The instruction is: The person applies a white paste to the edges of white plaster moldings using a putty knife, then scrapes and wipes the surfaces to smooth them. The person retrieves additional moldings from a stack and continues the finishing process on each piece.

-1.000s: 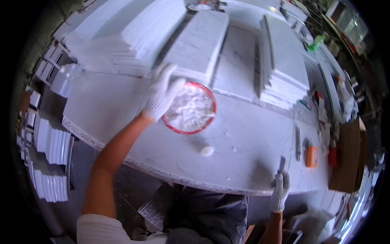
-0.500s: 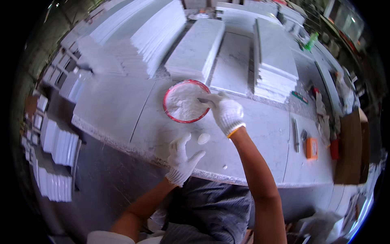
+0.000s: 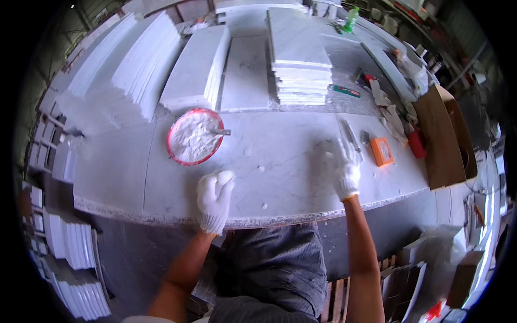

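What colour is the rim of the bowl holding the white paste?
Red. The bowl has a red rim around white paste, seen clearly in the head view.

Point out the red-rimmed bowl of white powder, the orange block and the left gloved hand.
red-rimmed bowl (image 3: 173, 152), head view, on its left rim.
orange block (image 3: 382, 152), head view, middle of its top face.
left gloved hand (image 3: 214, 197), head view, back of the glove.

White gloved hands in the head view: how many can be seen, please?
2. The left white knitted gloved hand rests closed on the grey-veined marble slab near the red-rimmed bowl of white powder. The right white knitted gloved hand lies open beside the orange rectangular tool.
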Demonstrator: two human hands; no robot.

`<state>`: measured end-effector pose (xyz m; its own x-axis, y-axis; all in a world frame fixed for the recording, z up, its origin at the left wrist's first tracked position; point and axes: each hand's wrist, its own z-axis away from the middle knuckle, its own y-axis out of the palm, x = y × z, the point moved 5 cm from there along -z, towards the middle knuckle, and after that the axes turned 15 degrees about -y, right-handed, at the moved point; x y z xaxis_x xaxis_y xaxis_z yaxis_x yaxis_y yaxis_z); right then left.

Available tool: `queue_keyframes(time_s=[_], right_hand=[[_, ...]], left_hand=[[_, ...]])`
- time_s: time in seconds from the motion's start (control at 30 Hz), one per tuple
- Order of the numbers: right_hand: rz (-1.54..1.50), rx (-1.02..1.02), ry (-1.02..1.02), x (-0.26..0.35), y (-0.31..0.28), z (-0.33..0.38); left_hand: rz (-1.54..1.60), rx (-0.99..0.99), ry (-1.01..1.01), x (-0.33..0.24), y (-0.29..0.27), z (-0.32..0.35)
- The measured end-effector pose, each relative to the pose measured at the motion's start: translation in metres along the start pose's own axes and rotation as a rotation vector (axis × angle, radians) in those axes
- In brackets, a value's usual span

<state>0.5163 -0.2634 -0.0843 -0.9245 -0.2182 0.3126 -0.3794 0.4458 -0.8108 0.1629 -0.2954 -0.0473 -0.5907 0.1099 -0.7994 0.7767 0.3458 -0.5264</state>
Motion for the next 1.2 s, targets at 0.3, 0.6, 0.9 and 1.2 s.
queue_keyframes(time_s=[0.3,0.6,0.9,1.2], right_hand=[[-0.223,0.106,-0.208,0.094,0.015,-0.022],[0.324,-0.295,-0.03,-0.175,-0.092,-0.048],[0.382,0.117,0.552,-0.275,-0.091,-0.05],[0.383,-0.097,0.572,-0.254,-0.128,-0.042]], left_hand=[[0.138,-0.155,-0.238,0.045,-0.068,0.014],[-0.157,-0.163,0.011,0.061,-0.063,-0.004],[0.024,-0.162,-0.071,0.038,0.022,-0.024],[0.09,-0.067,-0.075,0.031,0.044,-0.02]])
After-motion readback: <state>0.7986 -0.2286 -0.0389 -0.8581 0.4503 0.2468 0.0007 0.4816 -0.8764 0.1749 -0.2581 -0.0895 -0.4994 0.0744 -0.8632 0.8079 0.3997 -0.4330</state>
